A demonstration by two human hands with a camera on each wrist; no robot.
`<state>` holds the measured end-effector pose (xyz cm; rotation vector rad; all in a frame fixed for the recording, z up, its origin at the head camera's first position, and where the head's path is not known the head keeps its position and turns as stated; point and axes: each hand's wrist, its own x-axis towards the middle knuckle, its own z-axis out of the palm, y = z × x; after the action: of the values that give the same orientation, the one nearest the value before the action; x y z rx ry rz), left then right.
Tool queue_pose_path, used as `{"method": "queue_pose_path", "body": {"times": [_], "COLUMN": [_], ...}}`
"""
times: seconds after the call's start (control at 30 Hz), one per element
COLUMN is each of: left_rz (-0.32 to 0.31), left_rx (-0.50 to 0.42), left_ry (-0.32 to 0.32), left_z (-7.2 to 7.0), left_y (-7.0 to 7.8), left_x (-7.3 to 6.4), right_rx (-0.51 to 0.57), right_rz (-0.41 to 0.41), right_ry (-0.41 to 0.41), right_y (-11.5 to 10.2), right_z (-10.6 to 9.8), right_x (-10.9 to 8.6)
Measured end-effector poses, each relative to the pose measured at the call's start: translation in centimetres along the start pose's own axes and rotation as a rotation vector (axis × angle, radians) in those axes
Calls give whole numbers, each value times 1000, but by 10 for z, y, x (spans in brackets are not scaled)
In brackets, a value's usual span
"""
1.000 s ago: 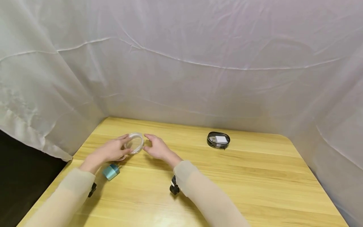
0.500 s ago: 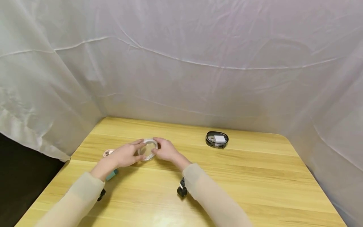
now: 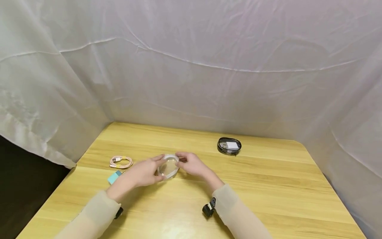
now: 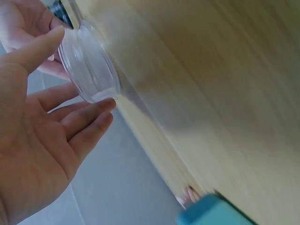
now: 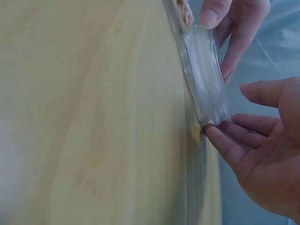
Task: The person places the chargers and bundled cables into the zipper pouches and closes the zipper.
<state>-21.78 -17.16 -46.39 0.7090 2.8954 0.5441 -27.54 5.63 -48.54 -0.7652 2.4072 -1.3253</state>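
A clear oval case (image 3: 168,167) with a whitish rim is between my hands over the left middle of the table. My left hand (image 3: 146,172) grips its left side, thumb at the near edge and fingers at the far edge. The fingertips of my right hand (image 3: 194,165) touch the case's right end. In the right wrist view the thumb of my right hand (image 5: 265,154) stands apart from the clear case (image 5: 206,75). In the left wrist view, the case (image 4: 89,65) shows edge-on near the wood. Its inside is hard to see.
A coiled pink cable (image 3: 127,165) with yellow tabs lies to the left. Beside it is a turquoise charger plug (image 3: 113,178), partly behind my left hand. A black-rimmed clear pouch (image 3: 229,146) with a white charger inside stands at the back of the wooden table (image 3: 283,186).
The clear case has moved right and toward me with both hands. My right hand, apart from it at first, has come to its right end. The pink cable has come into view.
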Motion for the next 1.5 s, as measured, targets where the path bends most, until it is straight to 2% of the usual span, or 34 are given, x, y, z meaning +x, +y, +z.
{"method": "queue_pose_path", "body": {"times": [0.2,0.43,0.83,1.07,1.3,1.5], "left_rz": [21,61,71,59,51,44], "left_rx": [43,59,5,0,-13,-93], "left_ry": [-9,1,13,7,6,34], "left_z": [9,14,18,18,19,17], "left_y": [20,29,30,30,31,26], "left_x": [-2,-5,-7,-8,-10,-15], "right_rx": [-18,8,42,-42,-41,-37], "right_rz": [-11,-22,-7,-26,-36,-43], "right_ry": [-36,-82,-162,-134,-123,-124], "right_y": [6,8,9,9,10,10], "right_z": [-9,-18,-19,-17,-16,-17], "right_x": [-21,-36,-46,-45,-45,-46]}}
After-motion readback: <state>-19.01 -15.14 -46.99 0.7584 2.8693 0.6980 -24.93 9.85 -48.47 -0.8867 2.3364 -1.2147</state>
